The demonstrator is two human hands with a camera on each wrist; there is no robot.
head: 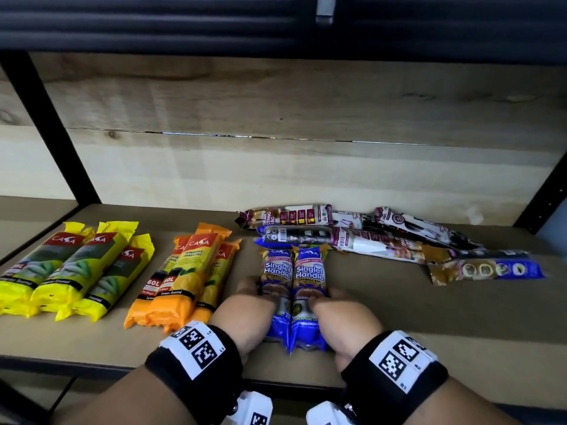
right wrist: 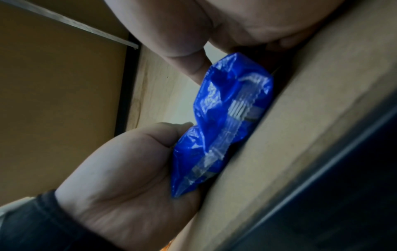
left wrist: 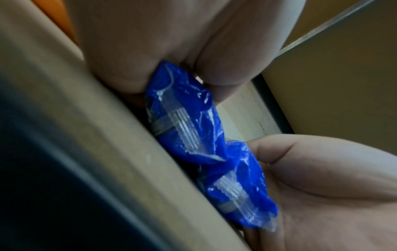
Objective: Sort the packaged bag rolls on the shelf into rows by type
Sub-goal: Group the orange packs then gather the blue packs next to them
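Note:
Two blue Singlet Handle packs point(head: 293, 283) lie side by side on the shelf board point(head: 429, 317), near its front edge. My left hand point(head: 253, 297) grips the left pack from its outer side, and my right hand point(head: 326, 299) grips the right pack likewise, squeezing the pair together. The left wrist view shows the crimped blue pack ends point(left wrist: 187, 122) between my left hand point(left wrist: 150, 56) above and my right hand point(left wrist: 322, 186) below. In the right wrist view the blue ends point(right wrist: 225, 118) sit between my right hand point(right wrist: 214, 34) and my left hand point(right wrist: 133, 166).
Three yellow packs point(head: 70, 268) lie in a row at the left, with three orange packs point(head: 187, 277) beside them. A loose pile of maroon and blue packs point(head: 383, 237) lies at the back right. A black frame post point(head: 52, 130) stands at the left.

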